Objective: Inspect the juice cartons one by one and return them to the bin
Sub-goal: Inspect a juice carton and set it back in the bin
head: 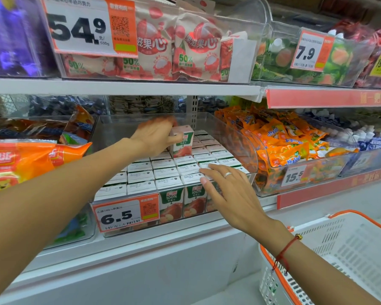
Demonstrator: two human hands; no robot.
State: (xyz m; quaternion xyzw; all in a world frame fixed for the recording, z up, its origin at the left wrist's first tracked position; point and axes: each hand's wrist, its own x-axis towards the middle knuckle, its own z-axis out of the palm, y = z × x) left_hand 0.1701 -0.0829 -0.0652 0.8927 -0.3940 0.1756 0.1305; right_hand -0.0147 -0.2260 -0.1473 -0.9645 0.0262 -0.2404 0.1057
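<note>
While the left hand [154, 137] grips one small juice carton [182, 142] upright above the packed rows, its green-and-red face printed "100%" and its top pale, the right hand [227, 188] lies flat, fingers straight, on white carton tops at the clear bin [235, 137] front, below that grip.

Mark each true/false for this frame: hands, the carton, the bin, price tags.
1. The left hand grips a juice carton above the packed rows. True.
2. The right hand holds a second carton. False: its straight fingers rest on carton tops at the front right.
3. The juice bin's price tag reads 15.5. False: it reads 6.5.
4. A white shopping basket with orange trim sits lower right. True.
</note>
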